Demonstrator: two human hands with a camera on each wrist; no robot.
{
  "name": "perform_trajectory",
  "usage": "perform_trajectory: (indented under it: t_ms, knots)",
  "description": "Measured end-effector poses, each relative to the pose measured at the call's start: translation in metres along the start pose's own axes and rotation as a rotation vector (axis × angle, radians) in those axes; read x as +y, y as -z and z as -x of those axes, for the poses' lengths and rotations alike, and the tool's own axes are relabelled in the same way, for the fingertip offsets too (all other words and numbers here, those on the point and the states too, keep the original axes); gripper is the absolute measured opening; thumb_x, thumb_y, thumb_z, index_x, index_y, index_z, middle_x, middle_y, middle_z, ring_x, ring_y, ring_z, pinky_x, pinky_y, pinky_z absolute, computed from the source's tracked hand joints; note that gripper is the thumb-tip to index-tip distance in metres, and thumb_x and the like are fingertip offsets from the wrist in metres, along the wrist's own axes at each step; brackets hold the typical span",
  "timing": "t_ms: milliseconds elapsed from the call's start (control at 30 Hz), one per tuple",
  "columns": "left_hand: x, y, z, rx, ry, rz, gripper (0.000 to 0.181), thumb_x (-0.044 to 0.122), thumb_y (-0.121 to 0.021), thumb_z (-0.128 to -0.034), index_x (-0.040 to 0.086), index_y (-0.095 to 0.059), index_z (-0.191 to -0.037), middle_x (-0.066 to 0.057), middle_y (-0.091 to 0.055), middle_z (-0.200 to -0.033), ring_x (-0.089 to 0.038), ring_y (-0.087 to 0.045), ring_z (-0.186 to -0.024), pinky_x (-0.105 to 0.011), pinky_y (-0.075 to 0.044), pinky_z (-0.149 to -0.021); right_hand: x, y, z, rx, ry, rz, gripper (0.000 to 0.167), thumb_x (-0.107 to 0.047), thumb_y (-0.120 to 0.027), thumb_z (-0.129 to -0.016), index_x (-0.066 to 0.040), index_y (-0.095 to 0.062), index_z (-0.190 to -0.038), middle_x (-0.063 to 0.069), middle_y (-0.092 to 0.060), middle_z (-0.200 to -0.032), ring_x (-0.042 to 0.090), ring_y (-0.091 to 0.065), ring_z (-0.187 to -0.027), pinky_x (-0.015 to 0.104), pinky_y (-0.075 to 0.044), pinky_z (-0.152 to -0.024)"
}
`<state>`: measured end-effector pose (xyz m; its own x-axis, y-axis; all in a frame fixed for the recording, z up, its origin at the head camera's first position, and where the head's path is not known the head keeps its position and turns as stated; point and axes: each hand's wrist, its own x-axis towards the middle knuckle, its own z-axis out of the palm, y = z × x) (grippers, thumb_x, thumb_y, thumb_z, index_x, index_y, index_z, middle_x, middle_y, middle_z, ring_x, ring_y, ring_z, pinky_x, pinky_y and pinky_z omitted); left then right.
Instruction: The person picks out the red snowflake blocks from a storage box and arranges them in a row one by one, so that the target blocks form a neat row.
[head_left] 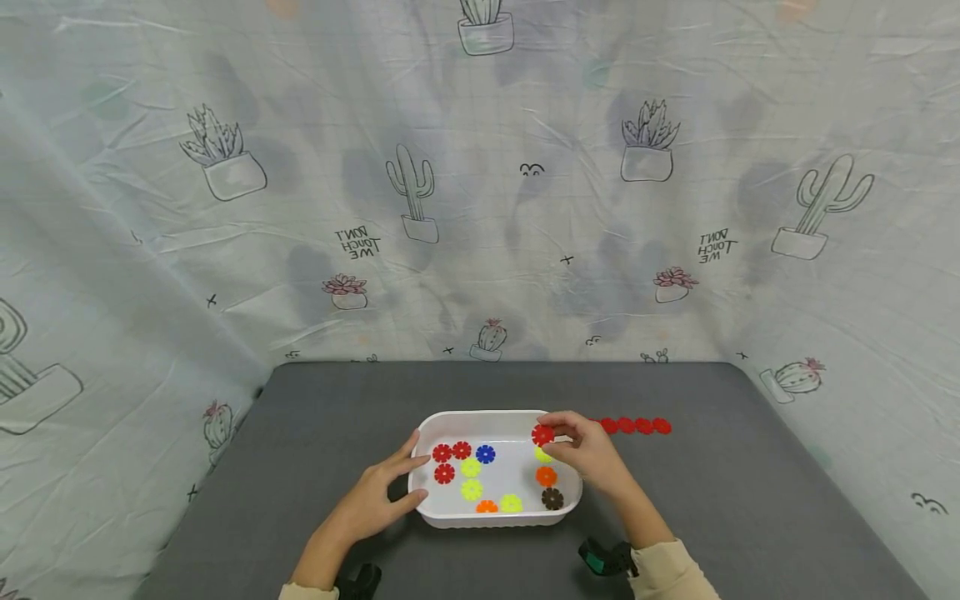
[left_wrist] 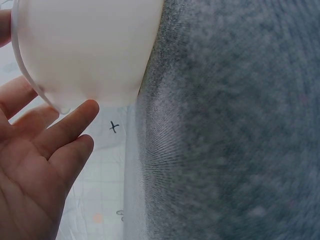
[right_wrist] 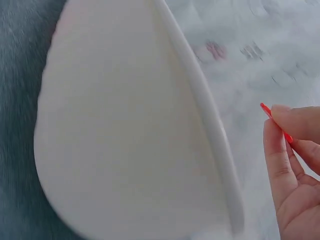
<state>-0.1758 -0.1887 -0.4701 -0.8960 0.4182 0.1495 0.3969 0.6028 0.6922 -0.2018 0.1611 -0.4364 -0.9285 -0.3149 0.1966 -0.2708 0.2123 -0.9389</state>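
Note:
A white plastic basin [head_left: 498, 518] stands on the table with loose notched flower-shaped discs inside: red discs [head_left: 444, 473], yellow discs [head_left: 472, 489], a blue disc [head_left: 485, 454], orange discs [head_left: 546, 476] and a dark brown disc [head_left: 552, 498]. My left hand [head_left: 367, 500] rests against the basin's left end, thumb and fingers spread along its rim; in the left wrist view its fairly straight fingers [left_wrist: 75, 125] touch the outer wall. Between thumb and fingertips, my right hand [head_left: 588, 454] pinches a red notched disc [right_wrist: 276, 122] above the basin's right side.
A row of red discs [head_left: 635, 426] lies on the grey tabletop [head_left: 330, 417] behind and right of the basin, partly hidden by my right hand. A white curtain [head_left: 480, 208] printed with cacti hangs around the table's back and sides.

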Motion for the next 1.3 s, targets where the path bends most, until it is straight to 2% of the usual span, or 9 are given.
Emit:
perform_trajectory:
  t_ms: [233, 400, 467, 767, 967, 1067, 1200, 1300]
  knots:
    - [0.0, -0.002, 0.0, 0.002, 0.008, 0.007, 0.053, 0.034, -0.066, -0.0879, 0.009, -0.056, -0.133, -0.008, -0.026, -0.156, -0.031, -0.035, -0.137, -0.058, -0.036, -0.103, 0.015, 0.027, 0.016, 0.184, 0.075, -0.023, 0.036, -0.001, -0.067, -0.085, 0.008, -0.057, -0.119, 0.024, -0.062, -0.108, 0.007, -0.062, -0.092, 0.019, -0.054, -0.076]
    - [-0.001, -0.003, 0.0, 0.007, 0.004, 0.0, 0.053, 0.035, -0.066, -0.088, 0.009, -0.056, -0.133, -0.007, -0.027, -0.155, -0.031, -0.035, -0.137, -0.058, -0.036, -0.103, 0.031, 0.039, 0.024, 0.273, 0.058, -0.05, 0.038, 0.001, -0.067, -0.084, 0.009, -0.056, -0.12, 0.01, -0.066, -0.107, 0.004, -0.062, -0.092, 0.019, -0.054, -0.076]
    - [-0.002, -0.003, 0.0, 0.007, 0.003, -0.005, 0.053, 0.035, -0.066, -0.0881, 0.01, -0.056, -0.133, -0.007, -0.027, -0.155, -0.03, -0.035, -0.137, -0.058, -0.036, -0.103, 0.038, 0.044, 0.026, 0.297, 0.052, -0.059, 0.04, 0.002, -0.067, -0.084, 0.011, -0.055, -0.12, 0.005, -0.067, -0.107, 0.004, -0.063, -0.092, 0.018, -0.054, -0.074]
    - [-0.001, -0.003, 0.0, -0.001, 0.016, 0.011, 0.053, 0.033, -0.066, -0.0879, 0.01, -0.055, -0.134, -0.007, -0.026, -0.156, -0.031, -0.034, -0.137, -0.057, -0.036, -0.103, 0.065, 0.059, 0.034, 0.386, 0.052, -0.131, 0.043, 0.009, -0.064, -0.083, 0.019, -0.049, -0.122, -0.006, -0.066, -0.108, 0.001, -0.062, -0.094, 0.013, -0.051, -0.074]
    - [0.0, -0.001, -0.001, -0.002, 0.015, 0.011, 0.053, 0.033, -0.067, -0.0876, 0.009, -0.055, -0.134, -0.007, -0.025, -0.156, -0.03, -0.034, -0.138, -0.057, -0.035, -0.104, 0.077, 0.062, 0.039, 0.447, -0.025, -0.069, 0.045, 0.004, -0.066, -0.084, 0.016, -0.05, -0.124, -0.013, -0.062, -0.11, -0.004, -0.059, -0.094, 0.01, -0.05, -0.075]
    - [-0.001, -0.001, -0.001, 0.002, 0.004, 0.004, 0.053, 0.033, -0.067, -0.0878, 0.009, -0.055, -0.134, -0.007, -0.026, -0.156, -0.03, -0.034, -0.137, -0.057, -0.036, -0.103, 0.083, 0.064, 0.04, 0.476, -0.092, -0.021, 0.046, -0.001, -0.068, -0.084, 0.011, -0.053, -0.125, -0.008, -0.062, -0.111, -0.007, -0.058, -0.092, 0.01, -0.049, -0.074]
    - [-0.001, 0.0, -0.001, 0.001, 0.004, -0.006, 0.053, 0.034, -0.066, -0.0878, 0.009, -0.055, -0.134, -0.007, -0.026, -0.156, -0.03, -0.035, -0.137, -0.057, -0.036, -0.103, 0.089, 0.064, 0.041, 0.483, -0.155, 0.097, 0.044, -0.006, -0.07, -0.084, 0.006, -0.057, -0.124, 0.013, -0.064, -0.115, -0.01, -0.056, -0.089, 0.009, -0.048, -0.071]
    - [-0.001, 0.0, 0.0, -0.005, 0.017, -0.001, 0.054, 0.035, -0.066, -0.0878, 0.009, -0.055, -0.134, -0.007, -0.026, -0.156, -0.031, -0.034, -0.137, -0.057, -0.036, -0.103, 0.092, 0.064, 0.04, 0.476, -0.181, 0.198, 0.043, -0.008, -0.071, -0.083, 0.003, -0.059, -0.123, 0.023, -0.062, -0.12, -0.009, -0.055, -0.091, 0.009, -0.047, -0.071]
